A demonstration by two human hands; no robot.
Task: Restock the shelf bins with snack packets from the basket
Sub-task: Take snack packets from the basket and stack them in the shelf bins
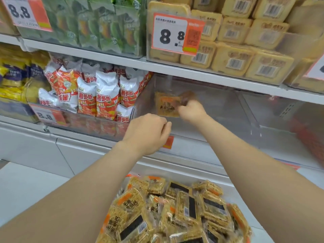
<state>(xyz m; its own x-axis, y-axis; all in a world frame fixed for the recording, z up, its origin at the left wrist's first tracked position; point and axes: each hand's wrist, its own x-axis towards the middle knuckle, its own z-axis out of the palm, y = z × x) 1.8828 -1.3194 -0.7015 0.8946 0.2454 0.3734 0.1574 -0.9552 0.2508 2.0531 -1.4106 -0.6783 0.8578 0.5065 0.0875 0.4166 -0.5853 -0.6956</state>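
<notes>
A clear plastic shelf bin on the middle shelf holds one yellow snack packet standing near its back left. My right hand reaches into the bin and grips that packet by its right edge; the hand is blurred. My left hand hovers at the bin's front edge with fingers curled, holding nothing that I can see. Below, at the bottom of the view, lies a heap of several yellow snack packets with orange corners and black labels; the basket itself is hidden under them.
Red-and-white snack bags fill the bin to the left, with yellow bags further left. The upper shelf carries green packets and tan biscuit packs behind an 8.8 price tag. A white shelf base runs below.
</notes>
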